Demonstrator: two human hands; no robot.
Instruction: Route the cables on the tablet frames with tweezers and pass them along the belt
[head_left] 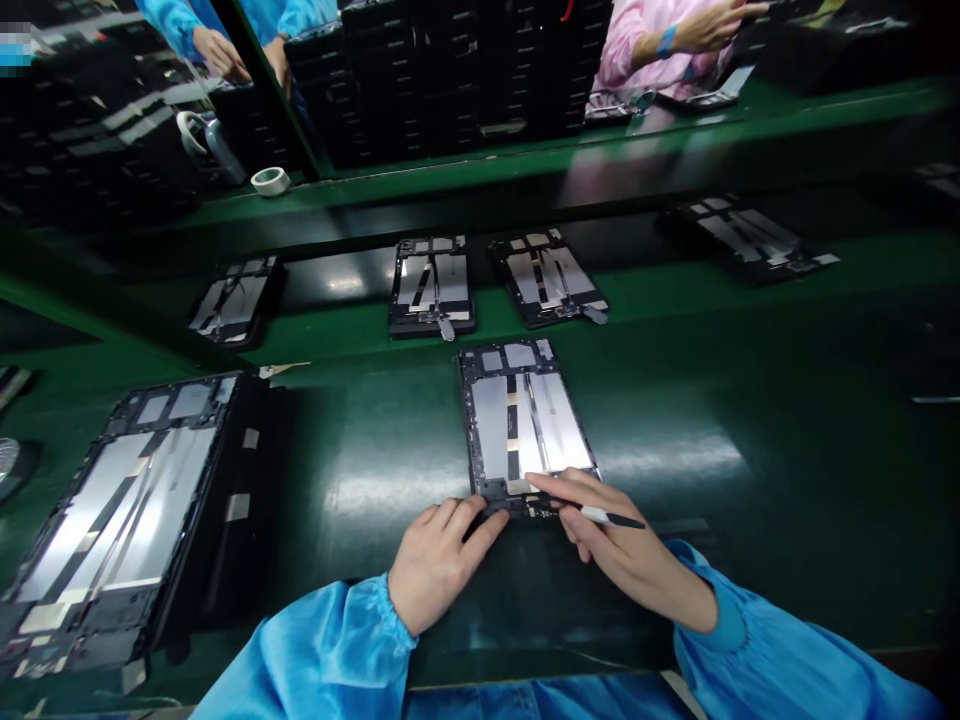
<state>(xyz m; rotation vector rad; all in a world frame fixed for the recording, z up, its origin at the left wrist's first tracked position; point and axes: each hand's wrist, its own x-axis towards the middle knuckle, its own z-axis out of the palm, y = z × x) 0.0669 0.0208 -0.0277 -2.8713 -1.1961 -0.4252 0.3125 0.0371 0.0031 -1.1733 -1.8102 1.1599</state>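
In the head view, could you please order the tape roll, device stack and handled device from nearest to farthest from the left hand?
1. Handled device: touching the left hand.
2. Device stack: on the left.
3. Tape roll: back left ledge.

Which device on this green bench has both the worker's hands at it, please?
The central device, directly before the worker: the left hand and right hand are at its near edge. The other devices lie apart from both.

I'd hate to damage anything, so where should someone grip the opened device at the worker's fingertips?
The opened device lies flat, so probably its long side edges, from left and right, clear of the dark strip along its middle.
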